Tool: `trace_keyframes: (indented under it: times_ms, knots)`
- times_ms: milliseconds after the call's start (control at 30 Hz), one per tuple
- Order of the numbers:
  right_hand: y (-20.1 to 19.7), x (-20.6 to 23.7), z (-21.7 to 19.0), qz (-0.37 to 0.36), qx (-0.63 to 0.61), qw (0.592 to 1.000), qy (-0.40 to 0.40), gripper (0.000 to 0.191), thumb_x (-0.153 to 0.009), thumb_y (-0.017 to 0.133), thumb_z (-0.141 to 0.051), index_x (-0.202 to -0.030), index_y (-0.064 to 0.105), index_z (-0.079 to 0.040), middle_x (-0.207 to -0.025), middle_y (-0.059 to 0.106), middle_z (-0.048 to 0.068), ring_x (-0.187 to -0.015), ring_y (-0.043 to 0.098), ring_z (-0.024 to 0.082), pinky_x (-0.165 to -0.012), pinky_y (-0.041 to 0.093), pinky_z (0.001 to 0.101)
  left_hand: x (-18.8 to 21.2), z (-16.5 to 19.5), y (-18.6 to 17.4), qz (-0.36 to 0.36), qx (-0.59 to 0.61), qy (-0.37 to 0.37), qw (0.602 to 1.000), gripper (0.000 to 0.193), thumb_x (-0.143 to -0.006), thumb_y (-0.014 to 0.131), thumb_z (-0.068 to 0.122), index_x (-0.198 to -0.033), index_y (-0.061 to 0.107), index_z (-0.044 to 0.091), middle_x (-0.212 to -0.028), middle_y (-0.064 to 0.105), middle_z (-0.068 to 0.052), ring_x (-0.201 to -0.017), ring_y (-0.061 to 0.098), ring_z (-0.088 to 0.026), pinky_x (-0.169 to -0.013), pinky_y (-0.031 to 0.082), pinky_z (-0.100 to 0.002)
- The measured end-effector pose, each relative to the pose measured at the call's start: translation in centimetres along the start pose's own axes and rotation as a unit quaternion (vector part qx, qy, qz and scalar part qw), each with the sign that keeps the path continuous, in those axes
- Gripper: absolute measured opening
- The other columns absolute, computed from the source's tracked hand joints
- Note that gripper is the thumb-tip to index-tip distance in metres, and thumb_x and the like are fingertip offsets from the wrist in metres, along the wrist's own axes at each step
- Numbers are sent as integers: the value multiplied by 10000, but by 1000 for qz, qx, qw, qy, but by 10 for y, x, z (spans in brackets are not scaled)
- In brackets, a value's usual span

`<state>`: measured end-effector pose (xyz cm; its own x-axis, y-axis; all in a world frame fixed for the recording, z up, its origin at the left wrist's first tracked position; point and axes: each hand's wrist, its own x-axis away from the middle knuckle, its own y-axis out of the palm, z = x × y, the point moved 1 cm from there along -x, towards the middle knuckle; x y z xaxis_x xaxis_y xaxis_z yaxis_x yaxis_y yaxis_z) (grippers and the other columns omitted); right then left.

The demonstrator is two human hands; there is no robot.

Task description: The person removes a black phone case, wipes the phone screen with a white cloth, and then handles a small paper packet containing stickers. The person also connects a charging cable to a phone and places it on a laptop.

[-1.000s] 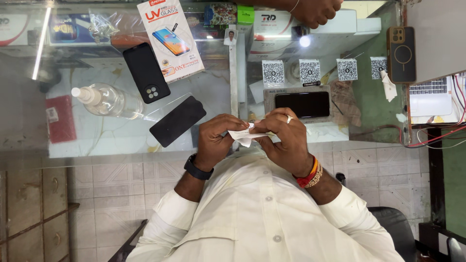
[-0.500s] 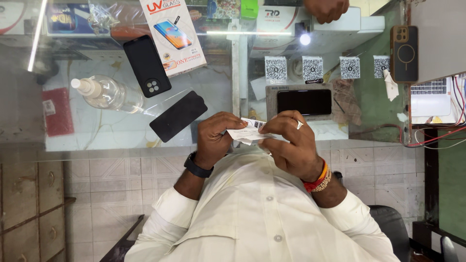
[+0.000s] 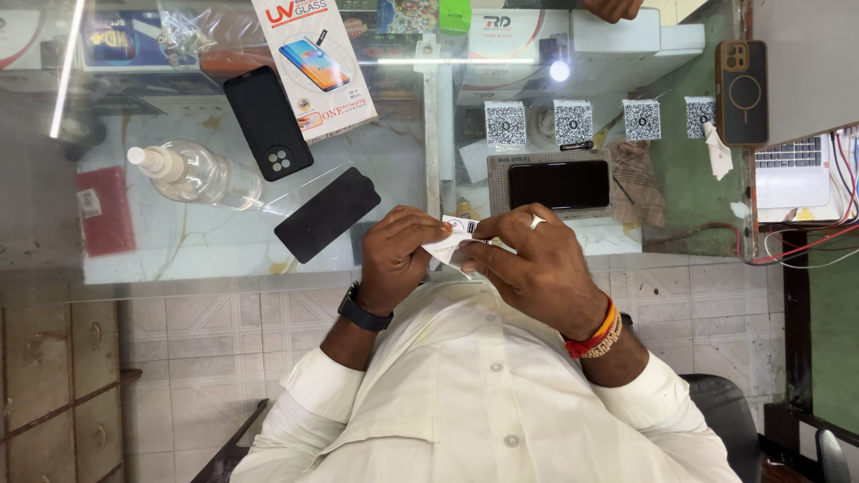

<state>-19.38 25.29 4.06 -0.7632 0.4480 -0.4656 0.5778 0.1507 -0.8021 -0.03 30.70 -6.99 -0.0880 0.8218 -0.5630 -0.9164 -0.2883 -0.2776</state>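
Sachet (image 3: 458,240): small white packet, pinched between both hands above the near edge of the glass counter (image 3: 206,246). Judged light, thin and limp; likely crumples easily, best held at its edges by fingertips. Left hand (image 3: 398,259): closed on the sachet's left end, black watch at the wrist. Right hand (image 3: 537,268): fingers clamped on the right end, ring and red-orange threads worn. Hands together, touching across the sachet. Just beyond: black glass sheet (image 3: 327,213), phone (image 3: 559,184) on a grey pad. Farther off: black case (image 3: 267,121), spray bottle (image 3: 192,173), protector box (image 3: 315,63).
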Motion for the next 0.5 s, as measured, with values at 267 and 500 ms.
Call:
trace_keyframes:
  times_ms: [267, 500]
  knots:
    - [4, -1, 8, -46, 44, 998, 7, 226, -764, 816, -58, -981, 805, -119, -1035, 693, 26, -939, 664, 207, -854, 508, 391, 0, -1, 2, -1, -3, -47, 999, 230, -787, 754, -121, -957, 737, 32, -935, 762, -89, -870, 728, -246, -782, 560, -349]
    - [4, -3, 27, -85, -41, 995, 33, 156, -759, 832, -78, -909, 791, -95, -1028, 724, 30, -926, 667, 227, -837, 506, 380, -10, 3, 4, -44, -50, -20, 998, 242, -734, 733, -64, -958, 726, 28, -880, 723, -115, -839, 701, -288, -801, 545, -402]
